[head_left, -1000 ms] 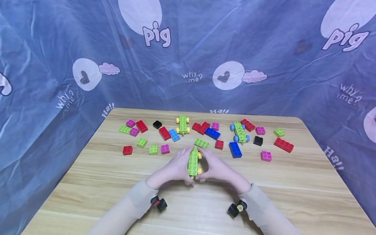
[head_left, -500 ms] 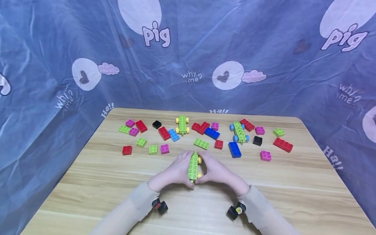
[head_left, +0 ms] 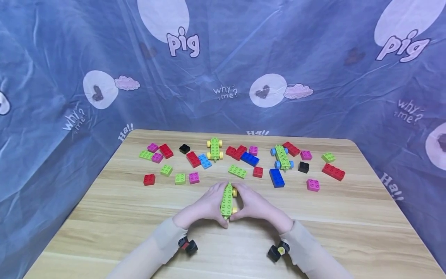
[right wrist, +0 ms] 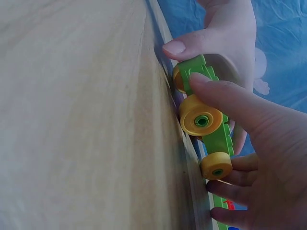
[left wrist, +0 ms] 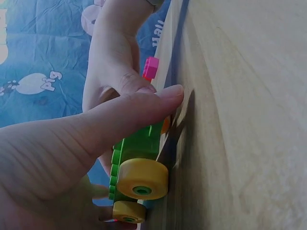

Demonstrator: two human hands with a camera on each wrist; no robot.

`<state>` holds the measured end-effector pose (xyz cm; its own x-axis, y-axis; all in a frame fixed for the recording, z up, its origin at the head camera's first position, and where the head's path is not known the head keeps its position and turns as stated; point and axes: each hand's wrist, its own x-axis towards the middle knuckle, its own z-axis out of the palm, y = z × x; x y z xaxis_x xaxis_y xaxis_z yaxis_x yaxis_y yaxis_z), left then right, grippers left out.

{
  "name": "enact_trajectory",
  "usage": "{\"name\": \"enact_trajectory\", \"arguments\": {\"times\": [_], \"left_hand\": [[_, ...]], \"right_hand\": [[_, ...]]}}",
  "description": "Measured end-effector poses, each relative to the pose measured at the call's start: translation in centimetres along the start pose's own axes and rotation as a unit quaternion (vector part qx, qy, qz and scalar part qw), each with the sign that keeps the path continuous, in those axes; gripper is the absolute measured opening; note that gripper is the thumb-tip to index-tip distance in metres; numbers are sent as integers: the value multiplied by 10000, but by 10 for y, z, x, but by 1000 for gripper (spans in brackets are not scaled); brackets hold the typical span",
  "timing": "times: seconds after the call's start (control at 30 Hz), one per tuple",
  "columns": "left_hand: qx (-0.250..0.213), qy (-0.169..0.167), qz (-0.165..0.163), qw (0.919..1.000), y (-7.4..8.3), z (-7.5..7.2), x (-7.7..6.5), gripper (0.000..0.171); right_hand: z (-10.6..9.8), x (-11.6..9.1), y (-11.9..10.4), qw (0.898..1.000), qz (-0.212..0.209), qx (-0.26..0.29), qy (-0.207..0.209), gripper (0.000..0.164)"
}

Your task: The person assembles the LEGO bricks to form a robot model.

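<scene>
Blue printed backdrop (head_left: 230, 112) behind everything, pale wooden table (head_left: 139, 217) underneath, and straight over to the far left of the held car (head_left: 226, 201)! Beyond it on that side: three red bricks (head_left: 149, 179), three magenta bricks (head_left: 194, 178), three lime bricks (head_left: 180, 178), one black brick (head_left: 184, 148), one light-blue brick (head_left: 204, 161). Just left and farther beyond, one yellow-wheeled car (head_left: 215, 149).

In close now: left hand (head_left: 210, 203) wrapped snugly against the left side of the held car. Then right hand (head_left: 256, 201), curved round from the right side, right thumb (right wrist: 207, 87) at the near end, fingertips by the yellow wheels (right wrist: 200, 115), two of them showing in the head view. Narrow, two-handed grip on the held car; cannot tell about its contact with the table.

Careful, though! Could twist askew from uneven squeezing, or slip, with round wheels likely turning under the fingertips. Could also clip the long lime brick (head_left: 237, 171), just beyond and right of the held car, if pushed too far forward.

And on to the right of the held car: five more red bricks, making eight; three more magenta, making six; two lime, counting that long one, making five; one more black, making two; two dark-blue bricks (head_left: 277, 178); one blue-wheeled car (head_left: 282, 157), third car of three.
</scene>
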<state>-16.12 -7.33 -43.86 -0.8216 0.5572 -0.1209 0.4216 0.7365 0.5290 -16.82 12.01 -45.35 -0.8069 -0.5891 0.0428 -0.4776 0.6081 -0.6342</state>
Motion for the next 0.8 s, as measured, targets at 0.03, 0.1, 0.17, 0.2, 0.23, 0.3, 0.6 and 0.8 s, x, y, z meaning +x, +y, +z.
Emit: {"name": "enact_trajectory", "arguments": {"times": [0.03,0.1,0.17,0.2,0.23,0.3,0.6,0.8], "left_hand": [[-44,-13,0,10000,-1,0,0,134],[-138,-37,-20,9999,-3,-2,-1,134],[-216,-61,-61,9997,-5,-4,-1,134],[-252,-75,-82,9996,-7,-5,-1,134],[-284,-95,-101,9995,-8,-6,-1,133],[-373,-140,-112,9991,-9,-10,-2,132],[-573,-354,74,9977,-19,-37,-9,122],[-754,-24,477,9960,-38,-56,-9,83]], "right_hand": [[0,0,0,10000,-1,-18,-8,108],[0,0,0,10000,6,-12,-20,108],[-1,0,0,10000,9,-2,-27,107],[-1,0,0,10000,4,-6,-38,107],[0,0,0,10000,-15,-33,-43,107],[0,-1,1,10000,-18,-36,-48,107],[-2,-1,-3,10000,77,18,-47,114],[-1,-1,-4,9995,282,47,-113,115]]}}
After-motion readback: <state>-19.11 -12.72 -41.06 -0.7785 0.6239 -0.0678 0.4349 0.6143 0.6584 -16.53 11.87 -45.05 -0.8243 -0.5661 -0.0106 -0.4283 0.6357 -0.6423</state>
